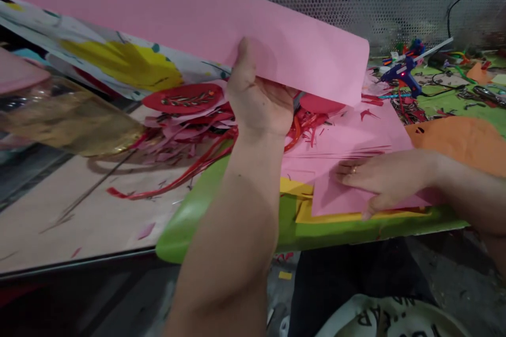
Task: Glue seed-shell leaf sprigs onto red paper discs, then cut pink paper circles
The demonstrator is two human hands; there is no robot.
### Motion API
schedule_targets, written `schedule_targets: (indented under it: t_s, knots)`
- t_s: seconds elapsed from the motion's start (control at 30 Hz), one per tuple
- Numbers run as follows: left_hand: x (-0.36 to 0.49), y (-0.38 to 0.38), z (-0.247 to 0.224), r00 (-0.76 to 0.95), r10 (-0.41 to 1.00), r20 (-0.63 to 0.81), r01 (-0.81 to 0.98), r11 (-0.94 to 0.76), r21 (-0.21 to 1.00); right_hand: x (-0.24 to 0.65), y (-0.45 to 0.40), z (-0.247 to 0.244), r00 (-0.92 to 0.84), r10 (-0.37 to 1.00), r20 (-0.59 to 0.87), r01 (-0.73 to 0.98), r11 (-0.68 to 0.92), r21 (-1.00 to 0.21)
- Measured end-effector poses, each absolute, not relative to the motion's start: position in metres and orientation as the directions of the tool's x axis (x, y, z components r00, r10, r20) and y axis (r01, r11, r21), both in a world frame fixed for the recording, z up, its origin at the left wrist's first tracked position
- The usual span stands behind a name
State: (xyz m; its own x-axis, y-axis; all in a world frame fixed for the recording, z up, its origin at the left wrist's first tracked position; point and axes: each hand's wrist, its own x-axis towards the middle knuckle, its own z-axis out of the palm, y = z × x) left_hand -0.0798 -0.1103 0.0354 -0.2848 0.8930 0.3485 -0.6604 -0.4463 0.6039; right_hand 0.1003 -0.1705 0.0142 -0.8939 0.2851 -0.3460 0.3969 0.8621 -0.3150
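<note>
My left hand (259, 97), palm up with the thumb on top, grips the lower edge of a large pink paper sheet (300, 47) raised above the table. The sheet stretches to the upper left and its right end bends over. Flat on a stack of pink paper (328, 197) lies my right hand (389, 176), fingers stretched out, a ring on one of them. Yellow paper (304, 216) shows under the stack. Behind my left hand are a red oval piece (184, 97) with a leaf-like pattern and a pile of pink and red paper strips (177, 139).
A blue glue gun (407, 76) with a red light stands at the back right among scraps. Orange paper (462, 137) lies right of the stack, on a green sheet (367, 234). A perforated metal panel (395, 5) closes the back. A golden transparent bag (71, 121) is at left.
</note>
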Motion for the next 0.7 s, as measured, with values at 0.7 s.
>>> schedule_targets:
  t_s: [0.7]
  knots:
    - [-0.072,-0.117,0.033,-0.214,0.924,0.318,-0.592,-0.382,0.710,0.088,-0.159,-0.006,-0.920,0.324,-0.220,0.391,0.790,-0.472]
